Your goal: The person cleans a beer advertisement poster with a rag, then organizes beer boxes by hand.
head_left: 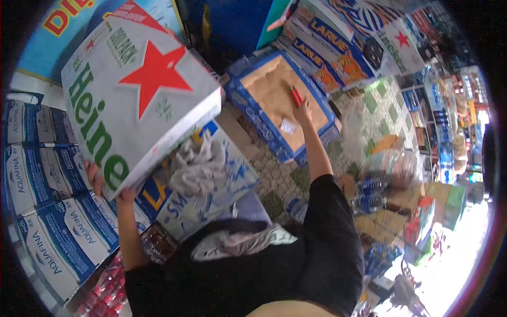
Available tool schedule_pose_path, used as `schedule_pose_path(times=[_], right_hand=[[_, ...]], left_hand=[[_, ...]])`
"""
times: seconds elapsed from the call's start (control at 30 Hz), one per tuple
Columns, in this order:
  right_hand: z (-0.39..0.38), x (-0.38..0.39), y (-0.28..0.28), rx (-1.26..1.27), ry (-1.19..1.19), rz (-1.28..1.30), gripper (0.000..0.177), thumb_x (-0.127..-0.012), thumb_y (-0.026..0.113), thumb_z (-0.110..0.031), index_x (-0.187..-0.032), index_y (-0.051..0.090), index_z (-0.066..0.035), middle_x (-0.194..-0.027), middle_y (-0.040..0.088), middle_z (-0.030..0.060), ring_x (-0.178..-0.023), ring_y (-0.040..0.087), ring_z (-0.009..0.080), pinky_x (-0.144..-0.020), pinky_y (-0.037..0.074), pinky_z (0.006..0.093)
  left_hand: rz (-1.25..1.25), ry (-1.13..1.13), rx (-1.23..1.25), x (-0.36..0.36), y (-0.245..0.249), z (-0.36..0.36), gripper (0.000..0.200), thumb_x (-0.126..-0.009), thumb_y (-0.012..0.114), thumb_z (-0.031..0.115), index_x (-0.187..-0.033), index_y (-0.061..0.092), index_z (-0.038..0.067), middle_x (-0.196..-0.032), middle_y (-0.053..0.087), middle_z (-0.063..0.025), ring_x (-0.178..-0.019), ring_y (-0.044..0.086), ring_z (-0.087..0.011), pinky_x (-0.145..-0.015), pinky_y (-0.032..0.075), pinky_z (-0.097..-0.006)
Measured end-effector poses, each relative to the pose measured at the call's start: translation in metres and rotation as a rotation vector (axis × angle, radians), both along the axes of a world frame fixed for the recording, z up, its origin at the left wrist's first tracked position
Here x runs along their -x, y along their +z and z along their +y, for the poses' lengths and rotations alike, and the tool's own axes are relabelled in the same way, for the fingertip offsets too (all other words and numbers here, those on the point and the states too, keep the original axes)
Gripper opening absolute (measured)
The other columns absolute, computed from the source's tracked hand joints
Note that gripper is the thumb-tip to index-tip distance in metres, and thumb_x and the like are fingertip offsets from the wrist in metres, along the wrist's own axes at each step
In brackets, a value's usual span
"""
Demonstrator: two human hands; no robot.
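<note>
My left hand (124, 195) grips the lower edge of a large white Heineken beer carton (134, 79), fingers on one side of its corner and thumb on the other. The carton is tilted, its red star and green lettering facing me. My right hand (303, 111) is closed on a red box cutter (297, 97), held over the opened blue carton (257, 136). Brown cardboard (266, 92) covers the inside of that carton, and a small white paper piece (288, 127) lies on it below my right hand.
Aquafina cartons (53, 232) are stacked at the left. A grey cloth (198, 166) lies on a box between my arms. Larue cartons (330, 53) stand beyond the blue carton. Wrapped bottles (391, 166) and brown boxes (383, 224) sit on the right, on patterned stone flooring (285, 185).
</note>
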State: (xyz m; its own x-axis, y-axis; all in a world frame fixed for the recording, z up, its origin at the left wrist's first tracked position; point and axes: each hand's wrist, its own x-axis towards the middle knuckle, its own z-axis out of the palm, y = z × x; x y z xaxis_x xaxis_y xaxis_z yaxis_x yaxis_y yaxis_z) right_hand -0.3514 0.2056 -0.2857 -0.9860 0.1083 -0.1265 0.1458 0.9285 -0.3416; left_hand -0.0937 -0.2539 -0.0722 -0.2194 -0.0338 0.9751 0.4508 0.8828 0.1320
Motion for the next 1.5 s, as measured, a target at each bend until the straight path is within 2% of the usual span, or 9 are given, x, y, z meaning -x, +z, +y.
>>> schedule_pose_path(times=[0.13,0.2,0.3,0.37,0.5,0.73,0.87,1.1,1.5], right_hand=[[0.029,0.017,-0.034,-0.111,-0.183,-0.305,0.053,-0.071,0.051,-0.037,-0.112,0.037,-0.005,-0.122,0.028,0.0212,-0.107,0.036,0.0327,-0.082,0.034,0.0478],[0.035,0.016,-0.052,-0.207,-0.266,-0.114,0.046,-0.069,0.057,-0.036,-0.100,0.045,-0.005,-0.103,0.046,0.0189,-0.093,0.047,0.0313,-0.073,0.040,0.0450],[0.058,0.014,-0.042,0.465,-0.123,-0.205,0.037,-0.066,0.064,-0.029,-0.090,0.046,-0.009,-0.061,0.052,0.0044,-0.058,0.058,0.0242,-0.050,0.048,0.0315],[0.032,-0.030,0.031,1.267,-0.329,-0.320,0.026,-0.073,0.057,-0.024,-0.088,0.043,-0.008,-0.066,0.053,0.0065,-0.046,0.054,0.0186,-0.033,0.042,0.0272],[0.003,-0.114,0.150,1.504,-0.238,-0.446,0.026,-0.081,0.047,-0.024,-0.099,0.042,-0.007,-0.075,0.053,0.0100,-0.051,0.048,0.0145,-0.039,0.038,0.0232],[-0.033,-0.223,0.281,1.130,0.453,-0.801,0.068,-0.069,0.056,-0.047,-0.108,0.038,0.005,-0.089,0.052,0.0100,-0.075,0.052,0.0145,-0.064,0.041,0.0245],[-0.081,-0.266,0.290,0.846,0.557,-0.865,0.055,-0.065,0.062,-0.026,-0.104,0.043,0.007,-0.082,0.056,0.0111,-0.075,0.054,0.0163,-0.070,0.041,0.0271],[-0.125,-0.317,0.272,0.769,0.421,-0.476,0.052,-0.065,0.059,-0.005,-0.113,0.039,0.004,-0.095,0.056,0.0145,-0.085,0.048,0.0091,-0.075,0.037,0.0240],[-0.122,-0.331,0.278,0.722,0.429,-0.468,0.046,-0.068,0.054,0.000,-0.112,0.042,0.002,-0.100,0.054,0.0131,-0.087,0.048,0.0084,-0.076,0.037,0.0221]], left_hand=[[0.026,-0.008,0.066,0.003,0.005,0.006,0.047,-0.068,0.052,0.044,-0.095,0.033,0.010,-0.103,0.039,-0.0138,-0.107,0.030,-0.0331,-0.091,0.021,-0.0488],[-0.021,0.004,0.056,0.003,0.007,0.009,0.047,-0.068,0.052,0.044,-0.095,0.033,0.010,-0.102,0.039,-0.0135,-0.107,0.030,-0.0328,-0.092,0.022,-0.0484],[-0.056,0.033,0.028,0.002,0.010,0.013,0.047,-0.068,0.053,0.045,-0.095,0.034,0.010,-0.102,0.039,-0.0130,-0.107,0.031,-0.0323,-0.092,0.022,-0.0479],[-0.068,0.046,0.025,0.002,0.012,0.015,0.047,-0.068,0.053,0.045,-0.095,0.034,0.011,-0.102,0.040,-0.0127,-0.107,0.031,-0.0319,-0.092,0.022,-0.0475],[-0.117,0.080,0.041,0.000,0.019,0.019,0.047,-0.068,0.053,0.045,-0.095,0.034,0.011,-0.101,0.040,-0.0121,-0.107,0.031,-0.0313,-0.092,0.022,-0.0468],[-0.085,-0.060,-0.004,0.003,0.021,0.018,0.047,-0.067,0.054,0.046,-0.095,0.035,0.012,-0.100,0.041,-0.0110,-0.108,0.032,-0.0301,-0.093,0.023,-0.0455],[-0.056,-0.210,0.084,0.007,0.023,0.009,0.052,-0.066,0.058,0.038,-0.102,0.033,0.011,-0.109,0.039,-0.0141,-0.110,0.030,-0.0299,-0.094,0.017,-0.0451],[-0.005,-0.274,0.084,0.013,0.023,0.010,0.052,-0.066,0.059,0.037,-0.097,0.030,0.006,-0.102,0.038,-0.0150,-0.104,0.032,-0.0291,-0.093,0.017,-0.0455],[-0.016,-0.178,0.182,0.016,0.016,-0.003,0.050,-0.066,0.052,0.045,-0.096,0.032,0.009,-0.101,0.038,-0.0140,-0.103,0.034,-0.0288,-0.094,0.020,-0.0451]])
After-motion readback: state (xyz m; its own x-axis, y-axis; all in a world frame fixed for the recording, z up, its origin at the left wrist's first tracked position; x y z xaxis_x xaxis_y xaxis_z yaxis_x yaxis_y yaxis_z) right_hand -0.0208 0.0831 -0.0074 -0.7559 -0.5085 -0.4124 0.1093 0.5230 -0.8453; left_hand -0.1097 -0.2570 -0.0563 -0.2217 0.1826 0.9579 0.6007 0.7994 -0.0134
